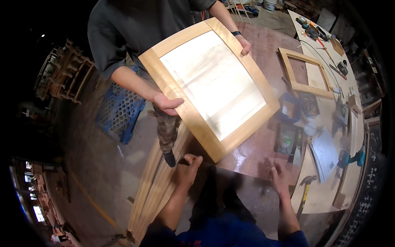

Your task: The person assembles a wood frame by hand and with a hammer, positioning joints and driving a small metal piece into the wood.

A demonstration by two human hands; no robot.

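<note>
A wooden frame-and-panel cabinet door [245,142], with a pale, brightly lit panel, is held up in front of me by another person's hands [168,103]. Below its lower corner is my left hand [188,171], its fingers curled in and nothing seen in them. My right hand [280,178] is by the near edge of the brown tabletop [242,162], fingers apart and holding nothing. Neither hand touches the door. Long wooden boards [150,181] lie beneath my left forearm. A hammer [305,193] with a yellow handle lies to the right of my right hand.
Farther right on the table are an empty wooden frame [293,82], a blue box [289,108], a stack of papers [324,154] and a teal power drill [352,158]. Several tools lie toward the far right. A blue plastic pallet [119,107] rests on the floor at left.
</note>
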